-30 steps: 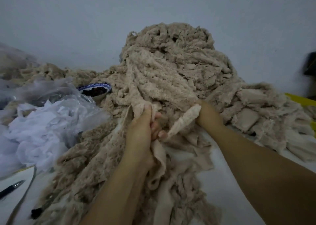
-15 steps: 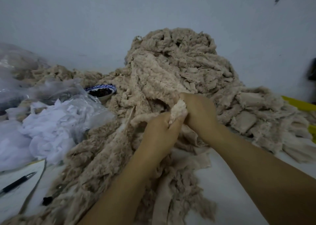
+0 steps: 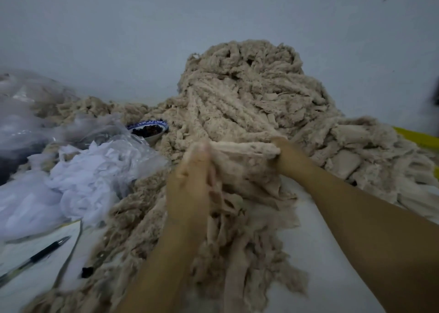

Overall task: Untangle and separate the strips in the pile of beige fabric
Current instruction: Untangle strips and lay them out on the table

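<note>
A tall pile of tangled beige fabric strips [image 3: 244, 94] rises against the wall in the middle. A beige strip [image 3: 247, 147] is stretched level between my two hands in front of the pile. My left hand [image 3: 190, 182] is blurred and closed on the strip's left end. My right hand [image 3: 285, 156] grips the right end, its fingers partly hidden under the cloth. More loose strips [image 3: 228, 241] hang and lie below my hands on the white table.
Left of my hands lies white fabric [image 3: 71, 184] in clear plastic. A blue-rimmed bowl [image 3: 148, 128] with dark contents sits behind it. A pen [image 3: 35, 258] rests on paper at the lower left. Something yellow [image 3: 418, 138] shows at the right edge.
My hands were together on a bunched strip end. They have drawn apart, and the strip is now pulled out level between them. The view has tilted slightly.
</note>
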`<state>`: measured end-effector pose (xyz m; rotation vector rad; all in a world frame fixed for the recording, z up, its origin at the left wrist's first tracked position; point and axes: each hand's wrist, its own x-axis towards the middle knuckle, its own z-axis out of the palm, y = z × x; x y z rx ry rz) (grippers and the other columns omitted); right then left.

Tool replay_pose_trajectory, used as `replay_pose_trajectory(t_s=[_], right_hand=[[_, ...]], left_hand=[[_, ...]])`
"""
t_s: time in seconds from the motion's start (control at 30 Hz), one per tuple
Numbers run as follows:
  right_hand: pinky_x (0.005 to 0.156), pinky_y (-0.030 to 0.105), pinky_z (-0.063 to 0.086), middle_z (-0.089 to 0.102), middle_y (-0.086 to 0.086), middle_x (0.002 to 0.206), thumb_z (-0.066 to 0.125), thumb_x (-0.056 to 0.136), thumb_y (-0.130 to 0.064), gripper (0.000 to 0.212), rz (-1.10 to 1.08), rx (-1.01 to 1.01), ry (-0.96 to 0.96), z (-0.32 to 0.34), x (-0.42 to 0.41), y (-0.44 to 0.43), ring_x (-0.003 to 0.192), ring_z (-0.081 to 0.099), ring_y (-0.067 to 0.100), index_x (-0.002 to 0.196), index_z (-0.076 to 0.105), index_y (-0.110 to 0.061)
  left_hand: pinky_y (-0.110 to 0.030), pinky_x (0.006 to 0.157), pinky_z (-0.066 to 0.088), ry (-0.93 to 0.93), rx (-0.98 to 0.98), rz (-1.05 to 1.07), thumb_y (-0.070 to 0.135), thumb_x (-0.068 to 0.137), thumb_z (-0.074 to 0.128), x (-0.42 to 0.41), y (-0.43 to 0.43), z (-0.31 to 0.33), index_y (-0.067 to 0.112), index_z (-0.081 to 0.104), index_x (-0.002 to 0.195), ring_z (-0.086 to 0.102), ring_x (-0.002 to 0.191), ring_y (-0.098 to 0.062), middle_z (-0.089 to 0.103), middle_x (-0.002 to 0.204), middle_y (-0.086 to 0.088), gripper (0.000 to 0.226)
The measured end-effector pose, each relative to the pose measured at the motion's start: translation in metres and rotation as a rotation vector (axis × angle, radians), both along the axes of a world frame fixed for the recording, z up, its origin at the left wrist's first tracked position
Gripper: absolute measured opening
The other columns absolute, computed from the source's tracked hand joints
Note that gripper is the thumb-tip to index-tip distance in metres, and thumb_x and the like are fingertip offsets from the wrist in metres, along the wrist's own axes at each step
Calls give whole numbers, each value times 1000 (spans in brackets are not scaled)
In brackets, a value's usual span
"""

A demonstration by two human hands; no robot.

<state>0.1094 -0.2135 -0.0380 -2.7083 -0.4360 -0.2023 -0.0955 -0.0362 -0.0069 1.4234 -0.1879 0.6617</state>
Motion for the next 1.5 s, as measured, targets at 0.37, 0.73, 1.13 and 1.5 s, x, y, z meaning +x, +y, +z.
replay_pose_trajectory(t_s=[0.37,0.73,1.13,1.5], right_hand=[[64,34,44,57,1,113,46,90,-41,37,405,352,-338,17,-104,58,89,54,18,117,53,-18],[69,34,40,56,-2,94,52,98,-27,3,-13,164,-14,-19,-47,-21,87,57,23,97,53,-23],[60,32,38,57,10,89,46,97,-6,15,1,856,-167,51,-65,20,75,48,19,92,57,2],[58,31,39,61,5,92,43,96,-4,19,-253,686,-141,31,-53,-13,79,54,19,94,58,-14]], left_hand=[[-48,60,37,73,-100,-103,58,93,53,33,-5,4,24,53,53,38,55,-37,42,60,-23,53],[-25,60,47,130,-652,-564,44,104,39,22,15,-4,5,58,67,56,47,-22,50,49,-11,58],[-11,70,40,550,680,-230,71,77,65,49,13,-12,44,58,119,54,93,14,59,105,31,50],[-36,49,38,142,893,42,26,88,47,39,6,-19,17,55,64,50,56,-26,55,62,-8,27]])
